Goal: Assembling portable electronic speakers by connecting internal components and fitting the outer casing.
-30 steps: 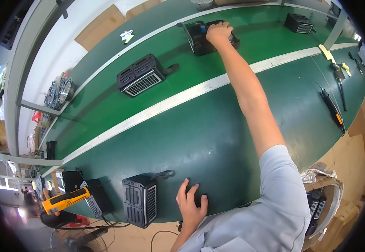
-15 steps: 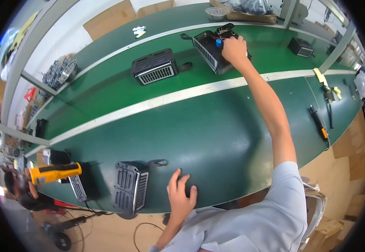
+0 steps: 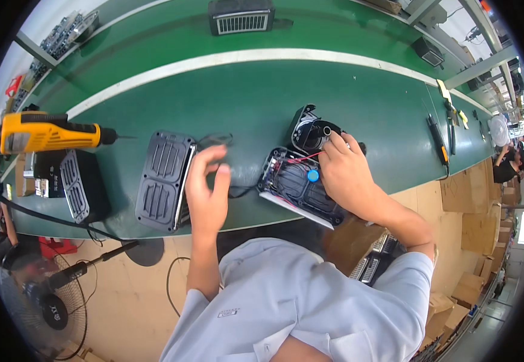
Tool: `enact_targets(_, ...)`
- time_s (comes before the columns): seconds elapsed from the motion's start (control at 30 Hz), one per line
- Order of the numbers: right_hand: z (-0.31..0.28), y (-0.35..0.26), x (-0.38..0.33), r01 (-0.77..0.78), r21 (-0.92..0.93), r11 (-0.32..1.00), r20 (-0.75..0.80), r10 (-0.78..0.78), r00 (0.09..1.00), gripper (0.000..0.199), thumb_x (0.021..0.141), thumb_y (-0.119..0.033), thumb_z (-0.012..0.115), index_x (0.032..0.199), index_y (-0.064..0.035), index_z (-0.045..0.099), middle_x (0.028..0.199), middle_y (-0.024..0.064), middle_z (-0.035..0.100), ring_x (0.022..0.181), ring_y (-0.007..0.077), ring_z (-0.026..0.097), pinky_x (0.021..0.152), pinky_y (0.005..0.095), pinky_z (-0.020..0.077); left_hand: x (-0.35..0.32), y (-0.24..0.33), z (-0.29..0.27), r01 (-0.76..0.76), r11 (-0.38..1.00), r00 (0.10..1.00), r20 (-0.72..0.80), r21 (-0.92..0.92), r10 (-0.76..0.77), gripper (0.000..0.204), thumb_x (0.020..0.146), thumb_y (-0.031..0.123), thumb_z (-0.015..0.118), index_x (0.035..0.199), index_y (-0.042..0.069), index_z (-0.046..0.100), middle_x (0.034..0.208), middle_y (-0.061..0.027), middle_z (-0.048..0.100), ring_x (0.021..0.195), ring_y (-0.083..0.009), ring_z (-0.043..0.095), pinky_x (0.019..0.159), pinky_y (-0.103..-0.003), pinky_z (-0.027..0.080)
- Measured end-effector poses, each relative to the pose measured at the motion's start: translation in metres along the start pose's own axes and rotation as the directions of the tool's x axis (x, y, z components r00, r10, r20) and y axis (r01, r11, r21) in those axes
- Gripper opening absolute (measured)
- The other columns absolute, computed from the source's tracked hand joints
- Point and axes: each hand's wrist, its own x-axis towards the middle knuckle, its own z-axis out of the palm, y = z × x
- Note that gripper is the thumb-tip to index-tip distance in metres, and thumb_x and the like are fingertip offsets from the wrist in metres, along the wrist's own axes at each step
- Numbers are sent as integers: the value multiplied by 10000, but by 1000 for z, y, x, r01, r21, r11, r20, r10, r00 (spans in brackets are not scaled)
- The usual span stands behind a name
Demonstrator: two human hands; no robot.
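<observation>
My right hand (image 3: 346, 175) rests on an opened black device (image 3: 301, 178) at the near edge of the green conveyor belt (image 3: 244, 90). The device shows red wires, a blue round part and a round black speaker-like part at its top. My left hand (image 3: 206, 193) hovers open, fingers spread, between that device and a closed black ribbed housing (image 3: 164, 180) lying to its left. A thin black cable (image 3: 238, 192) runs under my left hand toward the opened device.
A yellow power screwdriver (image 3: 45, 133) hangs at the left above another black housing (image 3: 81, 184). A further black unit (image 3: 241, 15) lies on the far belt, one more (image 3: 428, 51) at the right. Hand tools (image 3: 440, 142) lie at the right. A fan (image 3: 48, 301) stands on the floor.
My right hand pulled the opened black device from the far side of the belt to the near edge. My left hand lifted off the belt and spread open.
</observation>
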Motion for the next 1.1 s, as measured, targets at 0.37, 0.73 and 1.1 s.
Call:
enact_targets(0.37, 11, -9, -16, -118, 397, 910, -24, 139, 990, 365, 818, -104, 724, 1151, 43, 696, 1312, 253, 593, 1411, 455, 453, 1160, 519, 383, 116, 14, 95, -258, 785, 722, 652, 564, -232, 445, 891, 440, 739, 930, -2, 765, 864, -208, 757, 906, -361, 739, 821, -454, 563)
enact_targets(0.73, 68, 76, -55, -353, 920, 171, 135, 707, 694, 452, 1021, -296, 636, 1408, -69, 580, 1403, 151, 609, 1302, 311, 573, 1068, 426, 463, 128, -1, 110, -240, 849, 795, 597, 471, -107, 228, 859, 189, 729, 803, -30, 701, 796, -246, 715, 760, -413, 712, 739, -479, 564)
enact_targets(1.1, 45, 115, 9, -326, 261, -909, -22, -343, 939, 1177, 856, -937, 310, 1622, -43, 295, 1536, 244, 485, 1375, 438, 519, 1022, 668, 500, 120, 24, 106, -283, 947, 929, 290, 153, 230, 173, 908, 115, 708, 855, -24, 621, 710, -201, 690, 647, -335, 711, 640, -419, 551)
